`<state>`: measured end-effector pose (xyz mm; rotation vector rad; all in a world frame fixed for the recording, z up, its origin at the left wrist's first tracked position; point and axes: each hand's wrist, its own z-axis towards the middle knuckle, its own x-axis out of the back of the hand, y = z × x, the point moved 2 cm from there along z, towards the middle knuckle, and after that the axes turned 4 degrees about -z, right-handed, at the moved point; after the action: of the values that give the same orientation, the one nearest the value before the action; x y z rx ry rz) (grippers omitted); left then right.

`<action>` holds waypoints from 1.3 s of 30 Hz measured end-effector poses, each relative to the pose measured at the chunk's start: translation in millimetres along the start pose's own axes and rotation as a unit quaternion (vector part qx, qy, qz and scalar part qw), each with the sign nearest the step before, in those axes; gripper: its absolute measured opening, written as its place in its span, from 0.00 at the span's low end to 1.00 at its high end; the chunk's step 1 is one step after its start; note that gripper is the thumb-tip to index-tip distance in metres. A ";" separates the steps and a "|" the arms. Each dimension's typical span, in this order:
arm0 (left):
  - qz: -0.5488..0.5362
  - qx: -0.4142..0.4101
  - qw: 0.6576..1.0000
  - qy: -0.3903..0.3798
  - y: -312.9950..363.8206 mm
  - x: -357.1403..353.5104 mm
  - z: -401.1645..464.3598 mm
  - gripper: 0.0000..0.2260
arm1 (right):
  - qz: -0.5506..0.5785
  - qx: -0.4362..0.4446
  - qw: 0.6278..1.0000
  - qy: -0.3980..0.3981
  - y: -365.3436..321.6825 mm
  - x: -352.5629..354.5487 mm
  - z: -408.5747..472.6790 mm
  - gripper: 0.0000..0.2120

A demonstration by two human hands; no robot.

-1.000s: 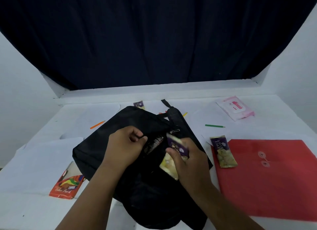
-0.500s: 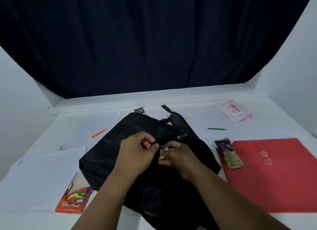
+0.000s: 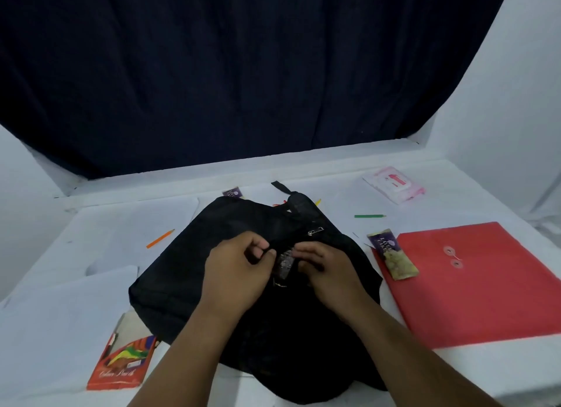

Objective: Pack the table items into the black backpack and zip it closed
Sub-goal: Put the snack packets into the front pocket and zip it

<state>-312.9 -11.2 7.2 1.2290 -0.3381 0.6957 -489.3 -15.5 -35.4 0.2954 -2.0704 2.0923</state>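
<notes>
Since the black backpack [image 3: 230, 273] lies slumped in the middle of the counter [image 3: 60, 300], its cloth looks soft and limp, so it will likely sag and fold wherever it is lifted; the firmer places to take it seem to be the edges of the opening and the strap [image 3: 280, 188] at the far end. Both hands sit at a slit in its top. The left hand [image 3: 236, 273] has its fingers curled in a grip that pinches the near-left lip of the cloth. The right hand [image 3: 324, 270] is curled at the opposite lip, fingertips tucked at the slit over a shiny wrapper [image 3: 285, 264] that shows in the gap; whether it grips the wrapper or the cloth I cannot tell. A metal zip pull [image 3: 315, 231] lies just beyond the hands.

Outward, a snack packet [image 3: 391, 255] rests on the edge of a red envelope [image 3: 485, 279] to the right, both light and flat. A green pencil [image 3: 369, 216], an orange pencil [image 3: 160, 238], a pink wipes pack [image 3: 393, 184] and an orange box of colour pencils [image 3: 121, 364] lie apart on the counter, still to be packed
</notes>
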 end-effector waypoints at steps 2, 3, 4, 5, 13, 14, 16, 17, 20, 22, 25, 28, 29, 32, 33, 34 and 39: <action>0.095 -0.032 0.995 0.021 -10.4 -8.9 -1.5 0.10 | -0.027 0.008 0.995 0.097 9.8 30.5 -1.7 0.14; 0.128 -0.032 0.991 0.009 -17.8 -15.2 -2.3 0.15 | -0.043 0.011 0.988 0.151 16.7 47.0 -1.7 0.14; 0.153 -0.024 0.988 -0.014 -25.2 -22.1 -3.2 0.21 | -0.070 0.009 0.978 0.198 26.9 63.4 -0.5 0.14; 0.179 -0.019 0.983 -0.035 -31.5 -28.7 -4.6 0.25 | -0.118 0.007 0.965 0.233 37.8 78.8 1.2 0.14; 0.279 -0.045 0.958 -0.051 -45.1 -43.7 -6.5 0.27 | -0.430 -0.122 0.879 0.163 125.6 110.0 0.4 0.22; 0.284 -0.046 0.956 -0.053 -45.9 -43.9 -6.6 0.27 | -0.426 -0.107 0.880 0.184 127.8 108.4 -0.3 0.20; 0.293 -0.052 0.953 -0.058 -48.4 -44.5 -6.6 0.25 | -0.428 -0.085 0.875 0.212 129.0 106.1 0.3 0.15; 0.295 -0.055 0.952 -0.062 -49.6 -45.0 -6.1 0.25 | -0.420 -0.081 0.876 0.224 128.4 106.7 0.8 0.13; 0.289 -0.059 0.953 -0.069 -52.0 -46.4 -4.1 0.24 | -0.356 -0.057 0.889 0.281 107.4 109.1 -1.5 0.11; 0.286 -0.058 0.954 -0.066 -52.4 -47.4 -3.8 0.24 | -0.252 -0.022 0.919 0.304 81.7 107.2 -4.0 0.11; 0.282 -0.061 0.956 -0.059 -53.9 -47.1 -4.4 0.24 | -0.116 0.030 0.950 0.287 30.6 94.2 -8.5 0.11; 0.266 -0.060 0.960 -0.071 -53.9 -46.9 -3.9 0.23 | -0.023 0.012 0.980 0.197 1.8 68.7 -4.1 0.07; 0.257 -0.058 0.962 -0.073 -53.1 -46.4 -3.7 0.24 | -0.025 -0.018 0.988 0.149 -0.7 59.2 -2.4 0.07; 0.195 -0.032 0.978 -0.069 -49.3 -41.1 -2.2 0.28 | -0.127 -0.099 0.987 -0.003 0.8 31.4 -6.8 0.05; 0.164 -0.016 0.984 -0.071 -46.5 -37.8 -1.2 0.29 | -0.139 -0.113 0.983 -0.038 1.7 24.2 -10.3 0.05; 0.135 -0.004 0.988 -0.071 -42.6 -34.2 -0.3 0.29 | -0.123 -0.118 0.984 -0.053 2.1 18.5 -12.7 0.05; 0.055 0.010 0.998 -0.040 -21.1 -21.6 -3.8 0.25 | 0.222 -0.173 0.959 0.018 -9.0 -6.7 -6.5 0.07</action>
<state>-315.8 -17.6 -22.4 1.2659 -0.4682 0.7462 -480.5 -8.8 -28.6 -0.2824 -2.6131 1.8603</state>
